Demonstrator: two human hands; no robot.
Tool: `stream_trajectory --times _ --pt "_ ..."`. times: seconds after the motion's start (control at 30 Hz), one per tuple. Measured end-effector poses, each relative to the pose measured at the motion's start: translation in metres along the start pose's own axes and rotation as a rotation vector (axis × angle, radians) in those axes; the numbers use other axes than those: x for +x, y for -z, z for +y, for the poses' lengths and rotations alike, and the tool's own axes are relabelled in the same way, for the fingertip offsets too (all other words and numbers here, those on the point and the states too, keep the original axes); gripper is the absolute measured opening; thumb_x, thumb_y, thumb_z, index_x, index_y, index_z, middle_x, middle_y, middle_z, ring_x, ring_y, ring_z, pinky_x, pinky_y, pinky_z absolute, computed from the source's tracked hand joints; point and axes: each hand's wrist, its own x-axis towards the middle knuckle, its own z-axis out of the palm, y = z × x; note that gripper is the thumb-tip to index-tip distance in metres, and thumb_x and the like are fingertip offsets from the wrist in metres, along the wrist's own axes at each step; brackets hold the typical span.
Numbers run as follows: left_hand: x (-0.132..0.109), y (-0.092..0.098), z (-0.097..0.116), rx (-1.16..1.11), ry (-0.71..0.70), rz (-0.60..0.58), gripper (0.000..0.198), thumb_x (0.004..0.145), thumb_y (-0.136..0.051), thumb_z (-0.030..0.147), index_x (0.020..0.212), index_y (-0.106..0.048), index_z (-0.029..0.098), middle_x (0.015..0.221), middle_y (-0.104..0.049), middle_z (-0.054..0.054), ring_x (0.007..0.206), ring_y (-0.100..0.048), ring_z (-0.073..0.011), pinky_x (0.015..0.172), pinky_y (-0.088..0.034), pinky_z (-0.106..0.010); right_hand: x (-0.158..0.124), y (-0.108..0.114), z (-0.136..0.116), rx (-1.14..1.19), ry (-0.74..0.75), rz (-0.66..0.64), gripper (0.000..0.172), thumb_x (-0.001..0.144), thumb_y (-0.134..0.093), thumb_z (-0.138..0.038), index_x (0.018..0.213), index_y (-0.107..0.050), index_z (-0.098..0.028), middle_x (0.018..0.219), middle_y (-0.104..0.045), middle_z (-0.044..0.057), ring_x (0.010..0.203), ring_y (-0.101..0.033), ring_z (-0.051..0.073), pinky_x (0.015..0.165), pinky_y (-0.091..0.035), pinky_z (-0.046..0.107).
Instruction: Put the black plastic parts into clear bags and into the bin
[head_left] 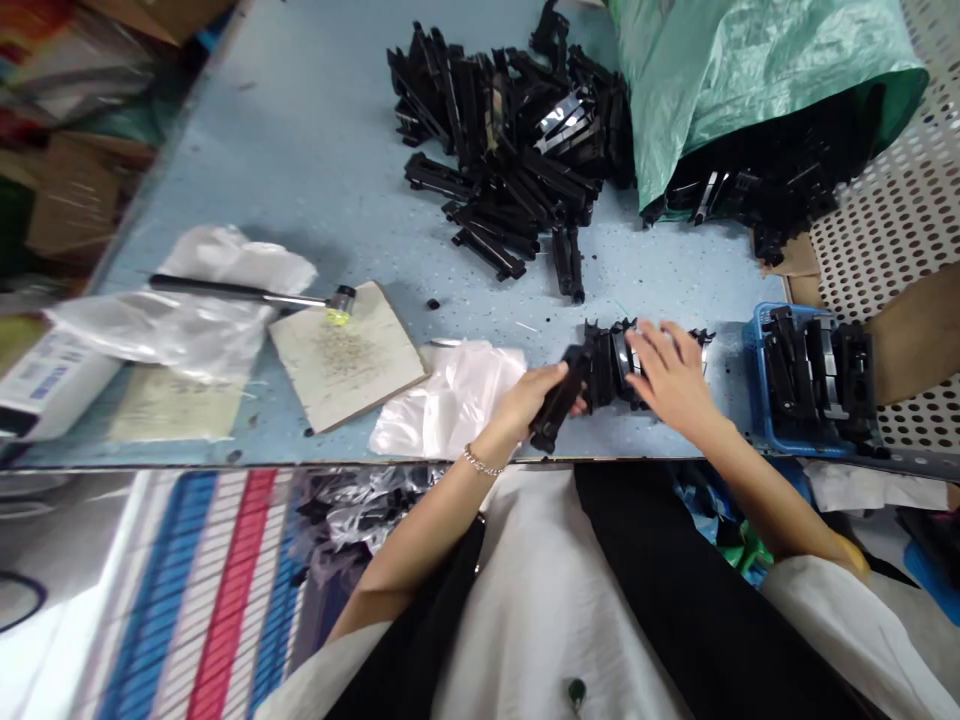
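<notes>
Your left hand (pixel 531 398) is closed round a black part (pixel 556 405) near the bench (pixel 315 180)'s front edge; your right hand (pixel 671 385), fingers spread, lies over the adjacent row of parts (pixel 600 365); a loose grip could drop the piece; a sideways nudge could topple the row.

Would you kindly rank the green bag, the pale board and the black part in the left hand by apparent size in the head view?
Largest to smallest:
1. Green bag
2. Pale board
3. Black part in the left hand
</notes>
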Motion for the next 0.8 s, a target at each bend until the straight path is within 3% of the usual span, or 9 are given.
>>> stream_trajectory --times 0.1,0.17,0.23,0.3,0.4,0.57,0.7,0.73,0.8 --pt "-0.036 0.000 0.006 0.074 0.164 -0.246 0.048 0.081 -0.070 0.060 0.085 -0.075 0.013 0.072 -0.077 -0.013 0.064 -0.074 -0.0245 0.064 -0.059 -0.035 0.000 0.006 -0.024 0.167 0.395 -0.099 0.038 0.101 -0.050 -0.022 0.138 -0.059 -0.026 0.142 -0.062 0.011 0.133 -0.054 0.029 0.108 -0.045 0.048" --pt "-0.054 0.010 0.003 0.110 0.140 -0.251 0.048 0.085 -0.064 0.061 0.085 -0.077 0.015 0.078 -0.078 -0.013 0.074 -0.075 -0.0258 0.072 -0.060 -0.037 -0.003 0.002 -0.031 0.269 0.450 -0.158 0.029 0.101 -0.053 -0.027 0.127 -0.065 -0.023 0.124 -0.071 0.012 0.115 -0.065 0.027 0.098 -0.052 0.044" --pt "-0.065 0.029 -0.005 0.192 -0.037 -0.050 0.048 0.090 -0.055 0.059 0.088 -0.076 0.016 0.084 -0.077 -0.011 0.081 -0.074 -0.0251 0.078 -0.059 -0.039 -0.007 -0.006 -0.035 0.387 0.312 -0.194 0.030 0.096 -0.062 -0.039 0.119 -0.068 -0.019 0.111 -0.074 0.013 0.100 -0.070 0.028 0.088 -0.056 0.043" --pt "-0.068 0.050 -0.017 0.410 -0.259 0.306 0.040 0.092 -0.055 0.053 0.089 -0.073 0.017 0.089 -0.074 -0.011 0.086 -0.071 -0.0253 0.083 -0.057 -0.041 -0.008 -0.014 -0.039 0.593 0.076 -0.208 0.039 0.089 -0.070 -0.048 0.115 -0.068 -0.020 0.106 -0.074 0.013 0.094 -0.071 0.029 0.080 -0.057 0.043" --pt "-0.063 0.077 -0.034 0.872 -0.472 0.675 0.021 0.084 -0.068 0.039 0.085 -0.069 0.019 0.097 -0.068 -0.013 0.099 -0.065 -0.0307 0.094 -0.052 -0.047 -0.002 -0.027 -0.057 1.112 -0.274 -0.206 0.044 0.082 -0.074 -0.055 0.111 -0.067 -0.022 0.102 -0.075 0.008 0.087 -0.071 0.025 0.072 -0.058 0.039" --pt "-0.058 0.097 -0.040 1.021 -0.564 0.595 0.021 0.096 -0.052 0.033 0.086 -0.066 0.020 0.091 -0.065 -0.010 0.095 -0.063 -0.0267 0.093 -0.051 -0.044 0.017 -0.044 -0.098 1.657 -0.537 -0.148 0.044 0.070 -0.084 -0.056 0.093 -0.069 -0.023 0.090 -0.075 0.003 0.074 -0.067 0.018 0.072 -0.056 0.034" --pt "-0.068 0.089 -0.048 1.122 -0.582 0.794 0.034 0.089 -0.067 0.038 0.115 -0.067 0.016 0.133 -0.059 -0.021 0.128 -0.052 -0.0403 0.110 -0.040 -0.059 0.025 -0.049 -0.111 1.742 -0.570 -0.152 0.043 0.068 -0.086 -0.055 0.089 -0.069 -0.022 0.089 -0.075 0.003 0.071 -0.066 0.016 0.068 -0.054 0.032" --pt "-0.071 0.084 -0.053 1.153 -0.588 0.754 0.036 0.088 -0.069 0.036 0.118 -0.067 0.016 0.138 -0.058 -0.021 0.134 -0.048 -0.0426 0.113 -0.036 -0.062 0.026 -0.050 -0.112 1.752 -0.575 -0.159 0.043 0.067 -0.087 -0.055 0.089 -0.069 -0.022 0.088 -0.075 0.003 0.071 -0.066 0.016 0.067 -0.054 0.031" --pt "-0.080 0.072 -0.061 1.147 -0.636 0.491 0.031 0.091 -0.065 0.033 0.119 -0.069 0.019 0.138 -0.061 -0.018 0.136 -0.050 -0.0387 0.115 -0.038 -0.059 0.027 -0.052 -0.113 1.769 -0.590 -0.169 0.042 0.068 -0.087 -0.054 0.088 -0.070 -0.021 0.088 -0.075 0.003 0.071 -0.066 0.016 0.066 -0.053 0.030"
